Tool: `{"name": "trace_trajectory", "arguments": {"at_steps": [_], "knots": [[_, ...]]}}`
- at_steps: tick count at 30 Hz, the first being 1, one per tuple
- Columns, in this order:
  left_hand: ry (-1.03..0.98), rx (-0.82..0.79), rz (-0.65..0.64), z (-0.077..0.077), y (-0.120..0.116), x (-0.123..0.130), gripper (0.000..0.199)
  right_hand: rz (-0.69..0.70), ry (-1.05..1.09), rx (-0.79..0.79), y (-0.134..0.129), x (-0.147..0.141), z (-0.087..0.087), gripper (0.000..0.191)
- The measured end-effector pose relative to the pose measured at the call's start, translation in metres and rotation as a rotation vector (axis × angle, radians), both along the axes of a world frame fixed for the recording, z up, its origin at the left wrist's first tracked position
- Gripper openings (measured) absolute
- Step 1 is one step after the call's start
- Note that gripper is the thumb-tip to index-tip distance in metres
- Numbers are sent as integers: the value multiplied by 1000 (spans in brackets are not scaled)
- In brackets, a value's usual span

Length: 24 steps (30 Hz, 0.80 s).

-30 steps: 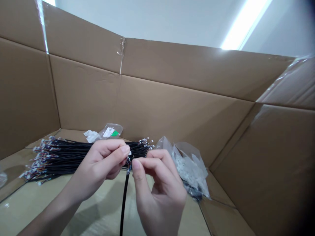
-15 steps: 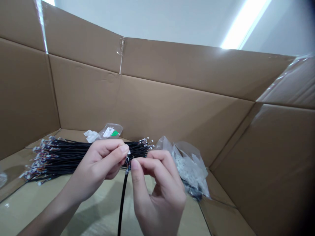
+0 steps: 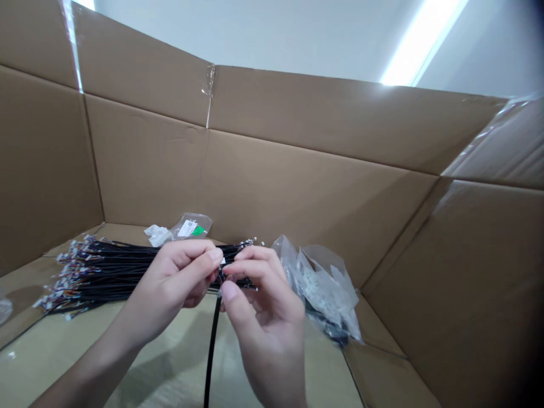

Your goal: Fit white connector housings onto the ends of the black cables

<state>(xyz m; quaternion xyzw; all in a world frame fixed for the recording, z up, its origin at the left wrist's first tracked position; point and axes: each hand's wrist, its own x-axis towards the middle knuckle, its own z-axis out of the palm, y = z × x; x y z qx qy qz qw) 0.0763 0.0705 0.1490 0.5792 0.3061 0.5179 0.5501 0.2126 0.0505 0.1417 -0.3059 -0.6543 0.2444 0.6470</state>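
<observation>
A black cable [image 3: 212, 351] hangs down in front of me, its thin coloured wires [image 3: 220, 276] fanned out at the top end. My left hand [image 3: 182, 280] is closed in a pinch on a small white connector [image 3: 223, 261] at those wires. From the other side, my right hand [image 3: 266, 306] has its thumb and curled forefinger around the wires, just below the connector. Exactly which wire lies between these fingertips is too small to make out. Behind both hands lies a pile of similar black cables [image 3: 114, 272] with white connectors at their ends.
Cardboard walls [image 3: 318, 147] surround the work surface [image 3: 170, 362]. Right of the cable pile lie clear plastic bags [image 3: 327, 289] with small white parts and something dark. Behind the pile is a clear bag [image 3: 193, 226] with a white and green label.
My right hand has shifted left and closer to the wires, its thumb and forefinger parting from a tight pinch. My left hand stays on the connector.
</observation>
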Motion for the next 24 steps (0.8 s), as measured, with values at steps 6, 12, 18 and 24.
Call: {"name": "trace_trajectory", "arguments": {"at_steps": [6, 12, 18, 24], "knots": [[12, -8, -27, -1, -1, -1, 44, 154, 21, -120, 5, 5, 2, 10], [-12, -33, -69, 1, -1, -1, 45, 331, 106, -186, 9, 8, 1, 16], [-87, -76, -142, 2, 1, -1, 46, 384, 170, -202, 11, 8, -1, 17], [-116, -98, -160, 1, -1, -1, 46, 363, 203, -175, 12, 7, -6, 20]]}}
